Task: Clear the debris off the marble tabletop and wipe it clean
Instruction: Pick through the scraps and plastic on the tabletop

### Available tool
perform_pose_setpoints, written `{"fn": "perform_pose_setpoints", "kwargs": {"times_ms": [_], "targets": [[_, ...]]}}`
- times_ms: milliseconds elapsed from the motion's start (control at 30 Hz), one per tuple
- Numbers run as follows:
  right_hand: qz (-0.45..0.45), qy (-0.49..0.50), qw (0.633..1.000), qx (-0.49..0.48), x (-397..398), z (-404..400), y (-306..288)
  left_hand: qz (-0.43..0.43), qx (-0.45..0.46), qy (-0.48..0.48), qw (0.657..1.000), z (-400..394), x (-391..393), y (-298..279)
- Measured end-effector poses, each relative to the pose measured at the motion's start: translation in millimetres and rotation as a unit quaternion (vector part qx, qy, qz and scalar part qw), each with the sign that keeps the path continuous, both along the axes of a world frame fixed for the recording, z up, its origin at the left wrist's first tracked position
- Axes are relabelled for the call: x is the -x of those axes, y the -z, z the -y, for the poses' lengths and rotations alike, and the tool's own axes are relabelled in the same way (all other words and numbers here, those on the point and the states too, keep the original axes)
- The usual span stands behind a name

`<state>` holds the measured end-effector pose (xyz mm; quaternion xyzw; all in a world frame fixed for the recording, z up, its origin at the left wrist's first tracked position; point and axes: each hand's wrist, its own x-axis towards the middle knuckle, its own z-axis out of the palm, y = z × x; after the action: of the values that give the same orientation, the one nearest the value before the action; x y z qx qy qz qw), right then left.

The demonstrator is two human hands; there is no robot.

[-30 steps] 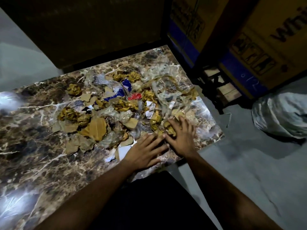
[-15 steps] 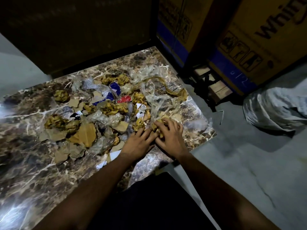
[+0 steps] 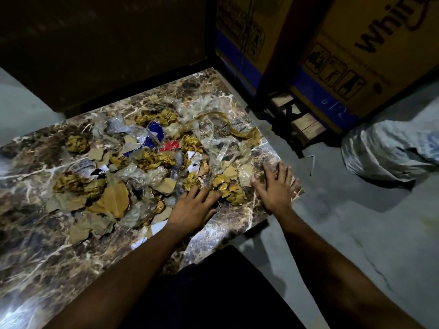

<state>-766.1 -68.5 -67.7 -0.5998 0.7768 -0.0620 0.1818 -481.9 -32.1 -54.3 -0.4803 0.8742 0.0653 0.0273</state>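
Both hands, left hand (image 3: 193, 207) and right hand (image 3: 275, 186), lie flat with fingers spread, apart, bracketing crumpled golden wrappers (image 3: 226, 187) on the brown marble tabletop (image 3: 42, 257), probably to rake the pile together.

A single head-worn wide-angle view looks forward and steeply down from close above, onto the worktop (image 3: 42, 245) corner. Both forearms enter from the bottom edge; floor (image 3: 356, 233) shows beyond the right hand (image 3: 275, 188).

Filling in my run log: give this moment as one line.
stage: gathering debris | left hand: flat on scraps | right hand: flat, spread near table corner | crumpled gold wrappers: between hands | marble tabletop: still littered, not wiped
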Motion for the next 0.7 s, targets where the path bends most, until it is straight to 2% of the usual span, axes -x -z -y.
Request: {"fn": "perform_pose_setpoints", "kwargs": {"times_ms": [67,133,300,433,533,633,700], "targets": [[0.052,0.023,0.998,0.039,-6.3,-3.5,-0.8,0.000,0.000,0.001,1.000,0.2,0.8,0.4],[0.086,-0.020,0.995,0.056,-19.2,-10.5,-3.4,-0.004,0.008,0.002,1.000,1.2,1.8,0.5],[0.104,-0.132,0.985,0.036,-61.1,-29.0,1.6,-0.034,0.021,-0.011,0.999,2.6,5.8,6.4],[0.123,-0.117,0.984,0.049,-84.7,-34.9,0.5,-0.085,0.026,-0.035,0.995,1.0,9.4,7.8],[0.239,-0.084,0.965,0.069,-97.1,-38.6,-5.6,-0.148,0.017,-0.058,0.987,-0.2,15.7,4.3],[0.402,-0.029,0.913,0.065,-110.2,-39.0,-16.4,-0.204,-0.013,-0.102,0.974,-3.5,23.0,-1.5],[0.455,0.014,0.888,0.062,-120.5,-38.9,-23.9,-0.248,-0.024,-0.140,0.958,-5.4,25.0,-9.1]]}}
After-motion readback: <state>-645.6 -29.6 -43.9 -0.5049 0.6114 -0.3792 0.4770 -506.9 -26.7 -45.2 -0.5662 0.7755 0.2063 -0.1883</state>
